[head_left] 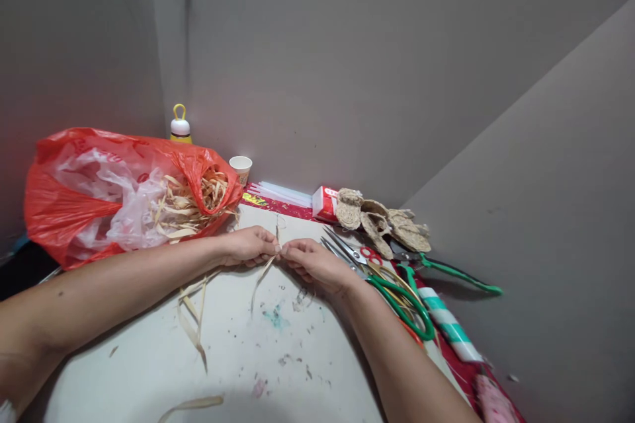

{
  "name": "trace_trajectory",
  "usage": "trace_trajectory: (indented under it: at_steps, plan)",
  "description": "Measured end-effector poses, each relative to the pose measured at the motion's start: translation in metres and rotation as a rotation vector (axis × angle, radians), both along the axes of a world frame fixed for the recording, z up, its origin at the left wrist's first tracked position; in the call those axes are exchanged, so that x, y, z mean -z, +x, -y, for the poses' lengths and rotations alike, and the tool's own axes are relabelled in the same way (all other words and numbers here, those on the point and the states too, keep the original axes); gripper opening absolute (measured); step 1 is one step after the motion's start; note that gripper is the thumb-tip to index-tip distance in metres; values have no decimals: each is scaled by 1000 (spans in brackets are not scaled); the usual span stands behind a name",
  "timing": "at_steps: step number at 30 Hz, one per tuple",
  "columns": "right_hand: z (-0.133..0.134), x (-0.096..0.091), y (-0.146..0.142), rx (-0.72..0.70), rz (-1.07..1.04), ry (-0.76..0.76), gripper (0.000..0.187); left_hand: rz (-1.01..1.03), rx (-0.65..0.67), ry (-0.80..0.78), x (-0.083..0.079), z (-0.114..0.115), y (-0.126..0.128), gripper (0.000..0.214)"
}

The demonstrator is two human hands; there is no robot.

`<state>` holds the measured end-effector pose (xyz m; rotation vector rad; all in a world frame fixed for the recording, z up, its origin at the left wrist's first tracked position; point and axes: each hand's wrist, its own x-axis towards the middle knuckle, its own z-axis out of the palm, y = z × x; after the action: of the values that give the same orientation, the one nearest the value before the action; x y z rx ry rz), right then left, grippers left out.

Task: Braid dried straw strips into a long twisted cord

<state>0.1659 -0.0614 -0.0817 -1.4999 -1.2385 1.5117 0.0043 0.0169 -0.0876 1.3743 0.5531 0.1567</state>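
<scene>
Above the middle of the white table, my left hand (254, 246) and my right hand (310, 260) meet, fingertips almost touching. Both are closed in a pinch on a thin straw strip (264, 269). Its pale tail hangs below the fingers, and a short darker end sticks up above them. How the strip is wound or knotted between the fingertips is hidden. Beneath my left forearm more loose straw strips (191, 310) lie on the table. Another flat strip (198, 403) rests near the front edge.
A red plastic bag (54, 192) spilling straw lies at the left. Behind stand a paper cup (241, 168) and a yellow bottle (180, 129). Scissors (391, 291), green-handled pliers (456, 271), woven straw pieces (377, 215) and a green-striped roll (449, 324) crowd the right side. Grey walls enclose the table.
</scene>
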Motion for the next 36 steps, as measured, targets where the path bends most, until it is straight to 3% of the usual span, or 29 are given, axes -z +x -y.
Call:
trace_trajectory:
  at_steps: [7, 12, 14, 17, 20, 26, 36]
  plan:
    - [2, -2, 18, -87, -97, -28, 19, 13, 20, -73, 0, -3, 1, 28]
    - [4, -10, 28, -75, 15, 26, 20, 25, 34, -75, 1, -6, 1, 23]
    - [5, -18, 32, -8, 82, 62, 20, 23, 32, -76, 1, -6, 2, 22]
    - [5, -26, 30, 199, 144, 154, 22, 16, 33, -73, 1, -6, 1, 20]
    - [3, -23, 16, 289, 73, 147, 17, 14, 39, -63, 1, -6, 1, 20]
    - [1, -3, -10, 66, -93, 2, 25, 30, 57, -55, 1, -6, 1, 21]
    - [-6, 4, -4, 21, 45, -56, 27, -39, 20, -20, -2, -2, 2, 18]
